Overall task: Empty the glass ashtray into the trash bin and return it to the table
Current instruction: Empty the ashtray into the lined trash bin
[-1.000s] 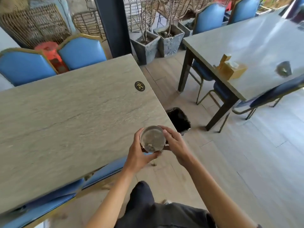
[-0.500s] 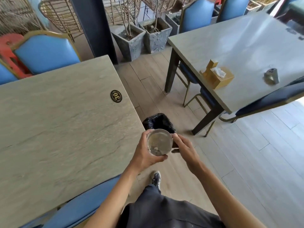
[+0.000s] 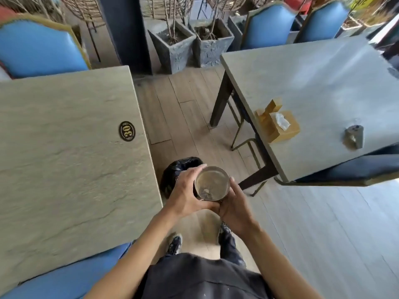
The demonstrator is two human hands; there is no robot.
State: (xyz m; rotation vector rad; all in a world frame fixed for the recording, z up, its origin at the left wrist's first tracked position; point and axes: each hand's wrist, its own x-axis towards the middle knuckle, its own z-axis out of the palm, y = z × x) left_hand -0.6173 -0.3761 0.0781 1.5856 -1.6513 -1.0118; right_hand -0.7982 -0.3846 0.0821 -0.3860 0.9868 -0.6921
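A round glass ashtray with grey ash and a pale scrap inside is held level in front of me. My left hand wraps its left side and my right hand cups its right side and underside. Just beyond the hands stands a trash bin lined with a black bag, on the wooden floor beside the corner of the stone-topped table on my left. The hands hide the near part of the bin.
The left table carries an oval "30" plaque. A second table at right holds a wooden tissue box and a small grey holder. Blue chairs, two stone planters and a dark pillar stand beyond.
I have moved rightward off the table edge into the aisle. The ashtray, held in both hands, now hovers just in front of the bin, and my right hand has closed back onto it.
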